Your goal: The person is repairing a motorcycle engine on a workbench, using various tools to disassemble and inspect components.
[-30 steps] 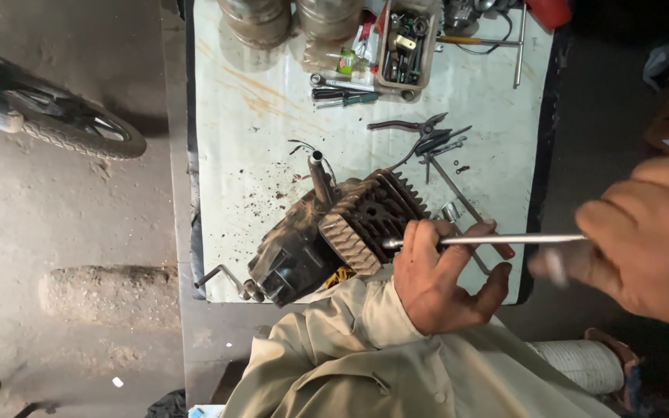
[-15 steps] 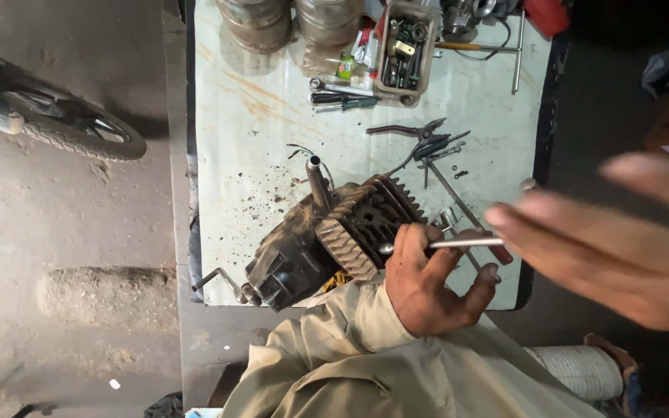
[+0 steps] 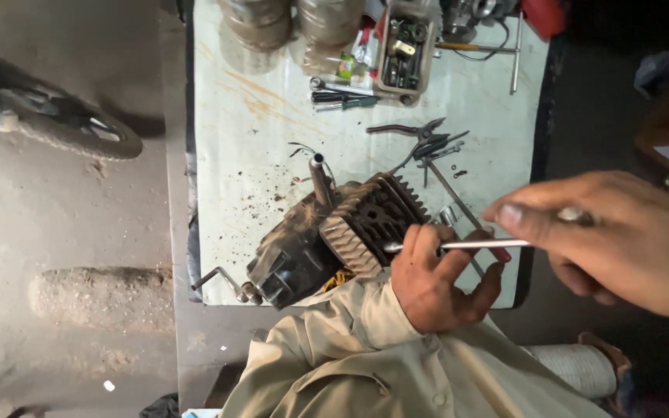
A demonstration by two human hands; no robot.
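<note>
A thin silver metal rod is pinched by the half-curled left hand and gripped by the closed right hand, beside the dark finned engine cylinder.

Your worktop is bare in its left-centre, between the two jars at the far edge and the finned engine near you; a hand could pass there. To the right of the engine, pliers and loose tools crowd the surface. The parts tray and screwdrivers block the far middle. A metal rod spans from the engine to your right hand.
</note>
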